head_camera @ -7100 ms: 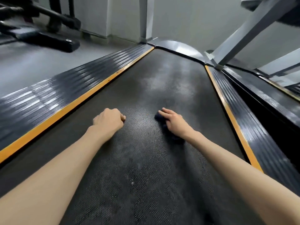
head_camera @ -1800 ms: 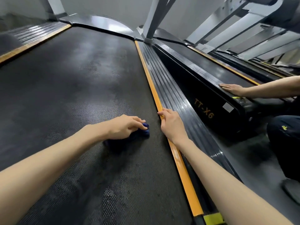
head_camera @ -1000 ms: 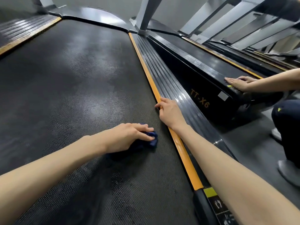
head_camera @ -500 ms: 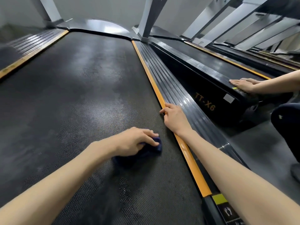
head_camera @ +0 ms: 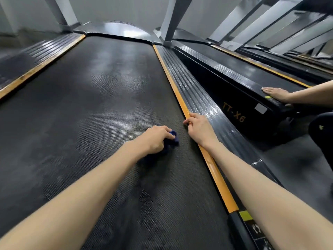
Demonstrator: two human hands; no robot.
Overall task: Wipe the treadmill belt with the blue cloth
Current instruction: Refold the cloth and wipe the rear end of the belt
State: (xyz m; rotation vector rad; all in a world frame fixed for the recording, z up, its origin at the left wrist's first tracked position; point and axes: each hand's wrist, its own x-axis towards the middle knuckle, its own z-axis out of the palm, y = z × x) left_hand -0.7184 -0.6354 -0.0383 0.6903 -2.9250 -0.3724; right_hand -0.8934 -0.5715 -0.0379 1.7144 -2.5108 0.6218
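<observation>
The dark textured treadmill belt [head_camera: 100, 98] fills the middle of the head view. My left hand [head_camera: 156, 138] presses a bunched blue cloth [head_camera: 173, 140] onto the belt near its right edge; most of the cloth is hidden under the fingers. My right hand [head_camera: 200, 129] rests on the orange strip [head_camera: 173, 82] and the ribbed side rail [head_camera: 207, 105], fingers curled over the strip, holding nothing loose.
A second treadmill [head_camera: 239, 82] marked TT-X6 stands to the right across a narrow gap. Another person's hand [head_camera: 275, 93] lies flat on its rear corner, with a dark-clothed knee [head_camera: 322, 129] beside it. Grey uprights [head_camera: 171, 20] rise at the far end.
My left hand has slid the cloth a little forward along the belt's right edge since half a second ago. My right hand stays braced on the orange strip.
</observation>
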